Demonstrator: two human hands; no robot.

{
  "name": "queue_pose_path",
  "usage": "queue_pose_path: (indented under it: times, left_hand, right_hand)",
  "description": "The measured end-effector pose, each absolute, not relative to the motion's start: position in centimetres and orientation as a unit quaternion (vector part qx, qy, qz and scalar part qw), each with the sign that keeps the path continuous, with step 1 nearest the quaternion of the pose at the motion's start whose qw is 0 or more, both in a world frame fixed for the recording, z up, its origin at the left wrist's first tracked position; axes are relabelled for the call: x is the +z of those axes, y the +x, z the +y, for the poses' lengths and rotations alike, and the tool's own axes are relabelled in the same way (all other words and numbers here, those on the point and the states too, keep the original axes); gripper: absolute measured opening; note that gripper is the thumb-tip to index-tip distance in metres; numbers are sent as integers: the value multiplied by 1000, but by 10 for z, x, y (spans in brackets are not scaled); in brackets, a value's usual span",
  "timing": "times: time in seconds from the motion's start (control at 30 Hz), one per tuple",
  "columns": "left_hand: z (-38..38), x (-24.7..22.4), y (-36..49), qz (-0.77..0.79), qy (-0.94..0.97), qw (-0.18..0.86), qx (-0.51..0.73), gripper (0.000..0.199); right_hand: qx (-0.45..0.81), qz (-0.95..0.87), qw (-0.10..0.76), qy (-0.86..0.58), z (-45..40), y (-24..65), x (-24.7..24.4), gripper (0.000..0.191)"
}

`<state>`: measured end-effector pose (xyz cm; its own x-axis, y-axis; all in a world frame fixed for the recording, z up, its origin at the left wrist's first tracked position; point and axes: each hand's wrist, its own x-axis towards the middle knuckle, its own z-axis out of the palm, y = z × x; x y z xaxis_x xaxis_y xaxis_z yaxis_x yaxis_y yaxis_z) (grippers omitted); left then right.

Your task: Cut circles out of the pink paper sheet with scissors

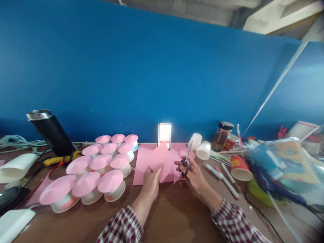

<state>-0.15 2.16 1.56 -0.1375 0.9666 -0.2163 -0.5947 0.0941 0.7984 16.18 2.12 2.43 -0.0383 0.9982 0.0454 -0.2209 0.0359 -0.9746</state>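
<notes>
Near the open front desk point(172, 216) edge, the left hand point(151, 182) pinches pink paper point(163, 163); the right hand point(193, 173) grips scissors point(185, 165)

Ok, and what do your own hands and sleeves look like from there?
Both the left hand and right hand are bare, without gloves. The left sleeve and right sleeve are dark red-and-white checked cloth, ending around the wrists.
</notes>
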Motion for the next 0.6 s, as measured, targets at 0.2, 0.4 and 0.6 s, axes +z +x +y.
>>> queue_pose_path:
  times: [0.2,0.4,0.6]
  left_hand:
    - [21,11,-3,384,297,626,611,29]
    - [22,7,-3,416,383,607,558,37]
    - [19,6,-3,410,431,604,530,38]
  right_hand:
    - [526,-466,566,-430,23,162,22,47]
    - [534,-418,601,-423,21,156,19,46]
    - [579,-436,585,-364,17,150,18,47]
